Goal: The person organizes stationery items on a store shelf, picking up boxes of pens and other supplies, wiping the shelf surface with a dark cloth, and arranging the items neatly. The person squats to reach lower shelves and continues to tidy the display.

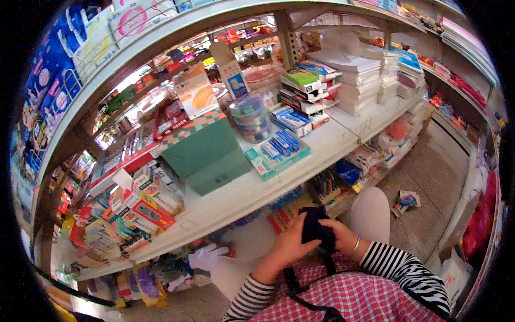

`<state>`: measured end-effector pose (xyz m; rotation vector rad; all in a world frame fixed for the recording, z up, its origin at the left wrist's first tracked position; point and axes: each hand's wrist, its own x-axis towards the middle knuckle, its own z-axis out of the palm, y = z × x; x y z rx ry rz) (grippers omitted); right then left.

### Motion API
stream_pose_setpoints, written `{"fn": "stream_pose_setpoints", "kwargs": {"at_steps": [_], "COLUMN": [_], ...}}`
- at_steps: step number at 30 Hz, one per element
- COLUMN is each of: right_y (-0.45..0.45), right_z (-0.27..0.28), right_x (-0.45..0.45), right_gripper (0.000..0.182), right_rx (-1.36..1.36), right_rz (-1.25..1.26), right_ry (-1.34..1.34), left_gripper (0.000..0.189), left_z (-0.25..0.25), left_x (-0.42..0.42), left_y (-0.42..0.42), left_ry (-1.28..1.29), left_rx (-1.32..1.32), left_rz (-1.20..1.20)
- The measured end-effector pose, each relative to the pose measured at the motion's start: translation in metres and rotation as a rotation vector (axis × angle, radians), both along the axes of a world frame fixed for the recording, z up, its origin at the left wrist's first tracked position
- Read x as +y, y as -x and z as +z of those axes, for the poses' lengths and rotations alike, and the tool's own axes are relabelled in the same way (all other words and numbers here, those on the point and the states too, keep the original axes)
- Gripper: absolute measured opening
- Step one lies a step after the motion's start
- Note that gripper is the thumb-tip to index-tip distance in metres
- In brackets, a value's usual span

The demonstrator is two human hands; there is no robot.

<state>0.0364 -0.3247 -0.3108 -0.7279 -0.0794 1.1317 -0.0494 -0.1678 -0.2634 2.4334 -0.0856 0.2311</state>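
Over my lap, both hands are closed around a dark, soft-looking bundle [316, 226], perhaps cloth; blur hides what it is. My left hand [290, 240] grips it from the left, thumb across its lower side. On its opposite side my right hand [342, 236] holds on, with a thin bracelet at the wrist. A red checked apron [354, 292] with black straps covers my front. Near my left knee, a white glove [207, 256] lies at the lower shelf. My knees, in light trousers, are bent close to the shelving.
The white shelf [219, 209] ahead carries a green box [209, 157], a tray of small blue packs [277, 155], round clear tubs [250, 118], pen boxes [143, 205] and paper stacks [354, 76]. On the floor at right lies a small open packet [406, 202]. Shelving also stands at right.
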Motion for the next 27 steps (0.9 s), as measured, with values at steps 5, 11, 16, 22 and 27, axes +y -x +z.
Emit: {"fn": "stream_pose_setpoints", "kwargs": {"at_steps": [5,11,16,22,27], "right_y": [-0.008,-0.040,-0.050,-0.122,-0.218], "right_z": [0.026,0.021,0.010,0.036,0.029], "right_x": [-0.015,-0.027,-0.043,-0.072,-0.092], "right_gripper": [0.042,0.046,0.048,0.042,0.054], "right_rx": [-0.130,0.122,-0.094,-0.474,-1.147], "right_rz": [-0.031,-0.090,-0.228,-0.889,-1.140], "right_ry": [0.020,-0.148,-0.079,0.145,0.651], "left_gripper": [0.059,0.034,0.034,0.051,0.052], "left_z": [0.013,0.042,0.069,0.092,0.086], "left_x": [0.019,0.029,0.034,0.028,0.023], "left_y": [0.010,-0.001,-0.038,-0.122,-0.161], "left_ry": [-0.085,-0.185,-0.394,-0.700,-0.796], "left_rx": [0.063,-0.118,-0.337,-0.345,-0.130], "left_rz": [-0.051,0.115,0.173,0.009,-0.039]}}
